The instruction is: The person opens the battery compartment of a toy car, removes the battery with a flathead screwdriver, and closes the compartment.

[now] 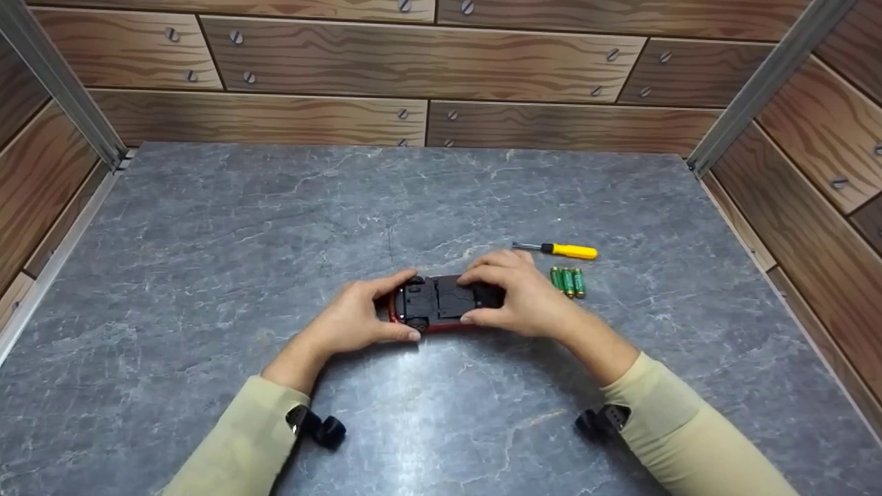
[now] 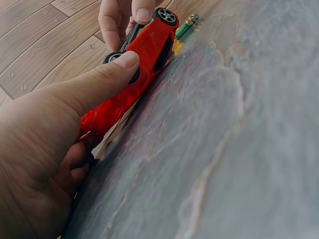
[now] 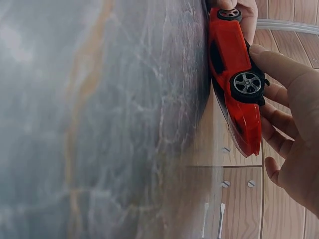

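Observation:
A red toy car (image 1: 417,303) lies upside down on the table, its black underside facing up. My left hand (image 1: 355,317) grips one end of it, thumb along the near side by a wheel and fingers at the far side. On the underside sits a rectangular black battery cover (image 1: 455,297). My right hand (image 1: 520,293) arches over the car's other end and pinches that cover between thumb and fingertips. In the right wrist view, the right thumb (image 3: 276,64) meets the black underside between the wheels. The left thumb (image 2: 94,82) presses near a wheel in the left wrist view.
Several green batteries (image 1: 567,282) lie side by side just right of my right hand. Behind them is a screwdriver (image 1: 572,251) with a yellow handle, its shaft pointing left. Wood-patterned walls (image 1: 413,62) stand around the grey marbled table (image 1: 241,227).

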A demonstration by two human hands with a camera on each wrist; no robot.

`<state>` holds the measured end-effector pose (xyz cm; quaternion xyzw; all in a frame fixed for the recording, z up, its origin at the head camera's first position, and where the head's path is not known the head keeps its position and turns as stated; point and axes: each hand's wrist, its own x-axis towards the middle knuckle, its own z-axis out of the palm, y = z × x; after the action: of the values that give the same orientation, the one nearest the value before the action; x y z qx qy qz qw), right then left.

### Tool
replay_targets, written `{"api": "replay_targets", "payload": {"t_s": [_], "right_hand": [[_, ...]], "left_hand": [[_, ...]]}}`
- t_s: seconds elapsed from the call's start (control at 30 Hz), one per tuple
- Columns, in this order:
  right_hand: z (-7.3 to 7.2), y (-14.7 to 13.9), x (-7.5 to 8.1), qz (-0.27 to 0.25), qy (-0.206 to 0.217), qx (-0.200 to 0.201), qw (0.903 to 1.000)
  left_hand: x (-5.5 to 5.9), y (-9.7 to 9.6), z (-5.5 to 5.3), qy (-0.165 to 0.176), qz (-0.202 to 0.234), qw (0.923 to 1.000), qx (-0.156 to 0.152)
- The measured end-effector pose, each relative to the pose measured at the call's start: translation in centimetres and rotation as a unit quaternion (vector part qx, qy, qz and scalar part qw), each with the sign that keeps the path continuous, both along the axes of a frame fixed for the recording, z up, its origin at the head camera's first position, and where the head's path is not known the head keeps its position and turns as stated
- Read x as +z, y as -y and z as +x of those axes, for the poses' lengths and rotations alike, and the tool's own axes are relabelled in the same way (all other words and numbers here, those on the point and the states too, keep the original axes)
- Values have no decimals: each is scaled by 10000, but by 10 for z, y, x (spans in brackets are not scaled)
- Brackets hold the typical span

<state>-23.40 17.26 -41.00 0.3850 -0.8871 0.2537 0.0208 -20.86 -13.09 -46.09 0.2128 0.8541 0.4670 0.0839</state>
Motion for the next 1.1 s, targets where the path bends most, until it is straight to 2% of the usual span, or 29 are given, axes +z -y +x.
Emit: {"api": "replay_targets", "payload": {"t_s": [0.53, 1.1], "right_hand": [[-1, 4, 0, -114, 34, 96, 9999], [0, 2, -4, -15, 145, 35, 9999]], "left_hand": [[1, 1, 0, -194, 71, 9998, -65], [1, 1, 0, -153, 57, 9999, -53]]}}
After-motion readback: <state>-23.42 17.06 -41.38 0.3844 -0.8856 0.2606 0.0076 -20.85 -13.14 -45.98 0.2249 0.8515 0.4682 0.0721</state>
